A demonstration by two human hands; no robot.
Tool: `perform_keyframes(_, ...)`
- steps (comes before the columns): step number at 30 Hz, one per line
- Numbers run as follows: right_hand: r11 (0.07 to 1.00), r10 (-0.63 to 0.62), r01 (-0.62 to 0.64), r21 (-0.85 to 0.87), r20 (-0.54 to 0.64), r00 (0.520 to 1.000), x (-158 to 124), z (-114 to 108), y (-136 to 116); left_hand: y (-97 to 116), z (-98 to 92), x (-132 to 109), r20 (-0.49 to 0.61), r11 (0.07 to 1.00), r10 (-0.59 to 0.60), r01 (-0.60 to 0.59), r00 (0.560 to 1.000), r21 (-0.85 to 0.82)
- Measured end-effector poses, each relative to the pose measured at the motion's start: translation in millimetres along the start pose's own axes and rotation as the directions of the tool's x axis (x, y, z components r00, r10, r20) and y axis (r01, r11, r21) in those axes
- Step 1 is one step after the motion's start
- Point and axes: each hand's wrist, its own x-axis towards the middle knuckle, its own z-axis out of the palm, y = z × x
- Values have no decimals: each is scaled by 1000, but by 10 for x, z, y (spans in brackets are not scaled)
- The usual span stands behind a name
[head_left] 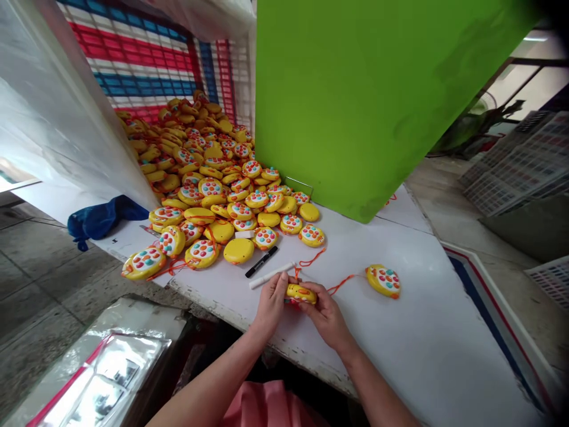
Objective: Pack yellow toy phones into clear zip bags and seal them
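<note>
Between my two hands a yellow toy (300, 293) is held edge-up above the white table, near its front edge. My left hand (272, 301) grips its left end, and my right hand (326, 312) has fingers and thumb closed on its right end. An orange cord shows just above the toy. Left of it lie a white pen (267, 279) and a black marker (261, 261). Another yellow toy with coloured dots (384, 281) rests to the right, its orange cord reaching toward my right hand.
A large heap of yellow toys (213, 187) spills from a striped, mesh-walled container (146, 65) at the back left. A tall green board (347, 107) stands behind the table (435, 320). A blue cloth (104, 219) lies at the left edge. Plastic-wrapped packs (111, 367) sit lower left.
</note>
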Motion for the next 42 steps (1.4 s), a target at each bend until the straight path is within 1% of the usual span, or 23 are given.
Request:
perform_keyframes(2, 1000, 15, -15, 10, 15, 1000, -5, -10, -4, 8, -71, -33, 37, 1000, 15, -14, 999, -19)
perform_keyframes(4, 999, 35, -35, 26, 20, 999, -11, -16, -17, 34, -138, -83, 126, 999, 42, -41, 991, -7)
perform_keyframes(6, 997, 64, -65, 43, 28, 998, -17, -18, -46, 64, -185, -142, 221, 998, 52, -59, 974, 23)
perform_keyframes(7, 996, 78, -80, 50, 39, 996, -19, -19, -66, 78, -201, -172, 244, 997, 48, -62, 969, 52)
perform_keyframes(10, 994, 96, -101, 47, 101, 990, -26, -36, -121, 100, -233, -266, 215, 989, 16, -47, 977, 138)
perform_keyframes(12, 995, 82, -89, 51, 121, 989, -29, -65, -130, 105, -258, -334, 183, 991, -17, -8, 983, 135)
perform_keyframes(13, 995, 77, -83, 54, 105, 991, -27, -83, -125, 108, -274, -370, 170, 992, -32, 11, 985, 123)
perform_keyframes(15, 995, 88, -88, 38, 14, 996, -6, -116, -108, 119, -306, -438, 142, 992, -63, 46, 988, 117)
perform_keyframes(17, 993, 107, -111, -45, -81, 991, 48, -132, -113, 138, -330, -498, 132, 990, -97, 83, 987, 110)
perform_keyframes(18, 987, 102, -113, -110, -99, 990, 89, -130, -133, 149, -337, -523, 139, 991, -113, 101, 984, 90)
perform_keyframes(19, 978, 82, -98, -184, -92, 992, 139, -122, -169, 159, -342, -547, 151, 991, -128, 121, 980, 50)
perform_keyframes(21, 946, 8, -16, -323, -25, 1000, 249, -81, -280, 176, -353, -602, 181, 981, -162, 179, 970, -81)
perform_keyframes(23, 910, -61, 76, -407, 50, 997, 349, -1, -421, 185, -383, -685, 218, 938, -212, 261, 953, -227)
perform_keyframes(24, 900, -82, 109, -423, 80, 993, 389, 59, -489, 187, -412, -742, 242, 907, -242, 307, 940, -288)
perform_keyframes(26, 899, -85, 141, -415, 152, 985, 447, 227, -589, 191, -505, -888, 294, 846, -296, 392, 909, -362)
perform_keyframes(28, 909, -61, 168, -383, 275, 959, 487, 475, -621, 192, -652, -1068, 316, 801, -340, 449, 886, -395)
perform_keyframes(30, 919, -42, 207, -336, 439, 898, 509, 810, -587, 188, -846, -1271, 300, 774, -380, 479, 875, -415)
perform_keyframes(32, 937, -23, 222, -269, 588, 808, 506, 1202, -517, 172, -1068, -1482, 260, 770, -417, 491, 871, -408)
perform_keyframes(34, 959, -4, 197, -205, 684, 729, 486, 1593, -441, 145, -1296, -1689, 201, 786, -435, 479, 878, -390)
perform_keyframes(35, 966, 3, 183, -184, 714, 701, 474, 1768, -403, 128, -1407, -1786, 163, 795, -434, 462, 886, -392)
perform_keyframes(37, 971, 15, 168, -168, 750, 661, 449, 2050, -326, 93, -1613, -1965, 83, 806, -413, 407, 907, -429)
perform_keyframes(39, 970, 43, 161, -185, 775, 631, 415, 2235, -232, 54, -1784, -2125, 13, 806, -390, 348, 921, -479)
perform_keyframes(42, 959, 119, 146, -244, 810, 575, 330, 2362, -60, -23, -1947, -2329, -48, 802, -384, 308, 922, -512)
